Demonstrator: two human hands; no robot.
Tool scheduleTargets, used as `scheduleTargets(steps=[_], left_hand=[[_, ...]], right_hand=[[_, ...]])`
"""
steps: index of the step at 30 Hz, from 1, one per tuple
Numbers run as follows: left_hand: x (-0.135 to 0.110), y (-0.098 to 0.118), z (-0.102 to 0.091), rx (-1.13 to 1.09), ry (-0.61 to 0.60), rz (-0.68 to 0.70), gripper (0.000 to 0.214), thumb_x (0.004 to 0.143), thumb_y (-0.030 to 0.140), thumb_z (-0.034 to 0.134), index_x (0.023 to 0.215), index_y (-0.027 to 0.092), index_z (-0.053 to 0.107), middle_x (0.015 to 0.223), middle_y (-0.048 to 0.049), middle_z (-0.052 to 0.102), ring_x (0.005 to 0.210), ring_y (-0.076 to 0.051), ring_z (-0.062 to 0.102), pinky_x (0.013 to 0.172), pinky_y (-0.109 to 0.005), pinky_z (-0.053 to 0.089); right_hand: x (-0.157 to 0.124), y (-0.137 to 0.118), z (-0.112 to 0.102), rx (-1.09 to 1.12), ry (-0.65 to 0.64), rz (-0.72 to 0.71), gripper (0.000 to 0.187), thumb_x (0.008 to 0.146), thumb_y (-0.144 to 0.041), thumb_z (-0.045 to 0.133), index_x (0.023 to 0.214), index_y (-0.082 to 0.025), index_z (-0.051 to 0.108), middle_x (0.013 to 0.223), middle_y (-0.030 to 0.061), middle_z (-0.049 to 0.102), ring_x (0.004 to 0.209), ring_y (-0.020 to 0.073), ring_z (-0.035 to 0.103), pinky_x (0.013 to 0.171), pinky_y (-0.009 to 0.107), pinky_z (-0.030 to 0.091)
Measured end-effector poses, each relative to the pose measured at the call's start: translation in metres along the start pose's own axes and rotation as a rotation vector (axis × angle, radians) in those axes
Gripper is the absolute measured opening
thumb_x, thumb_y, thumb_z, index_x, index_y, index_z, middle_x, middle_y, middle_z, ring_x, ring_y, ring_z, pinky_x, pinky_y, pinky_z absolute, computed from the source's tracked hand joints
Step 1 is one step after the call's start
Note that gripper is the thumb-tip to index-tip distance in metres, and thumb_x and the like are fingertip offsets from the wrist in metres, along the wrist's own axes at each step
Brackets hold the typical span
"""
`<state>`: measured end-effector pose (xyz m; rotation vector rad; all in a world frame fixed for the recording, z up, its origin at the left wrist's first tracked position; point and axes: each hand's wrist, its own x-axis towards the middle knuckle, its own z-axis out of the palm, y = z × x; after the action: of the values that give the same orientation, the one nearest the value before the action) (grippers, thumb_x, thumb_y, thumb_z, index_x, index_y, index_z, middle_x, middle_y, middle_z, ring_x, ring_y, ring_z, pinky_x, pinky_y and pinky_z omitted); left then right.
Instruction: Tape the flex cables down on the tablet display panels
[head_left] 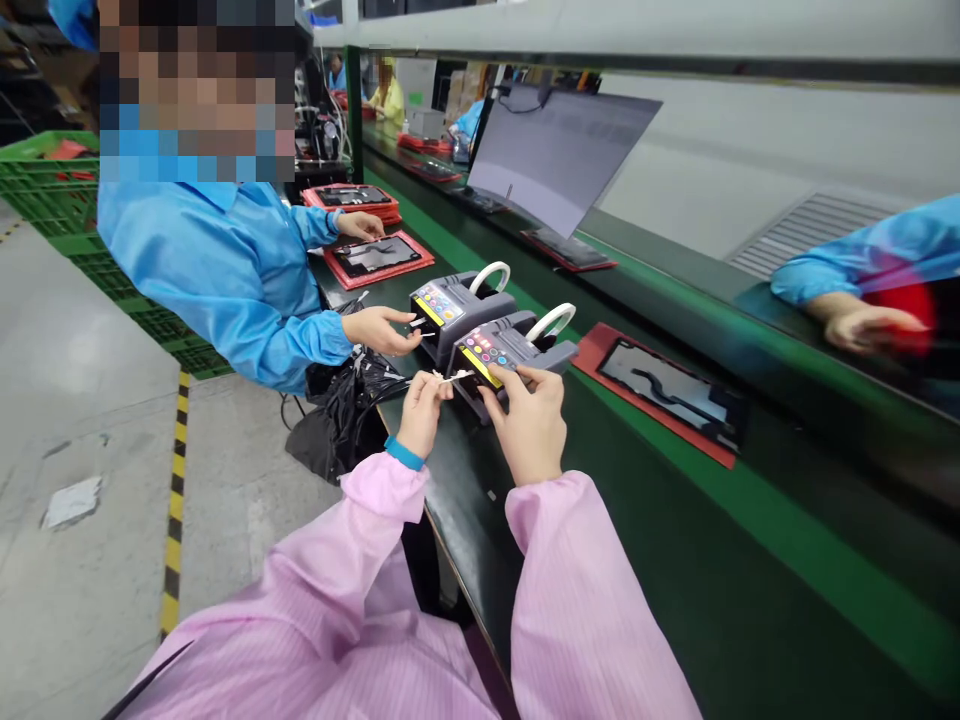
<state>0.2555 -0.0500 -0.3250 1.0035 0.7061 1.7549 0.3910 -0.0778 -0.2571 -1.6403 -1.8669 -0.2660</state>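
Rn L hand (421, 418) is pinching white strip (459, 376); R hand (531, 422) is hiding pt of machine (487, 343), fingers' grip unclear.

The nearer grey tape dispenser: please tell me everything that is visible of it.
The tape dispenser is dark grey, plastic-looking, with coloured buttons and a yellow strip on its front. A white ring, probably tape, stands upright at its rear. It sits on the dark green bench beside its twin. The right hand touches its front; the left hand holds a white piece nearby.
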Motion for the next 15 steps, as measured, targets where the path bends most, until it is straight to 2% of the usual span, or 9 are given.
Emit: scheduleTargets(steps=[6, 12, 15], left_hand=[[-0.031, 0.015, -0.023, -0.029, 0.036, -0.076, 0.034, 0.090, 0.042, 0.060, 0.072, 0.020, 0.043, 0.068, 0.0032, 0.041, 0.071, -0.014, 0.048, 0.075, -0.029, 0.040], [-0.053, 0.026, -0.042, -0.007, 0.087, -0.165, 0.037, 0.092, 0.048, 0.055, 0.073, 0.021, 0.037, 0.067, 0.0052, 0.036, 0.068, -0.012, 0.049, 0.072, -0.028, 0.042], [-0.054, 0.034, -0.051, 0.065, 0.044, -0.264, 0.041, 0.093, 0.055, 0.049, 0.073, 0.021, 0.037, 0.064, 0.0057, 0.038, 0.062, -0.012, 0.051, 0.063, -0.026, 0.042]], right_hand=[[-0.001, 0.001, 0.003, 0.012, 0.020, 0.003, 0.030, 0.091, -0.043, 0.057, 0.118, -0.030, 0.067, 0.118, 0.0102, 0.049, 0.106, 0.0242, 0.051, 0.065, 0.030, 0.050], [-0.002, 0.002, 0.003, -0.011, 0.008, -0.016, 0.032, 0.091, -0.042, 0.056, 0.120, -0.031, 0.064, 0.118, 0.0100, 0.048, 0.105, 0.0244, 0.050, 0.062, 0.029, 0.047], [-0.002, 0.001, 0.001, -0.028, 0.007, -0.011, 0.030, 0.092, -0.040, 0.055, 0.119, -0.031, 0.064, 0.117, 0.0094, 0.048, 0.104, 0.0241, 0.048, 0.061, 0.028, 0.044]])
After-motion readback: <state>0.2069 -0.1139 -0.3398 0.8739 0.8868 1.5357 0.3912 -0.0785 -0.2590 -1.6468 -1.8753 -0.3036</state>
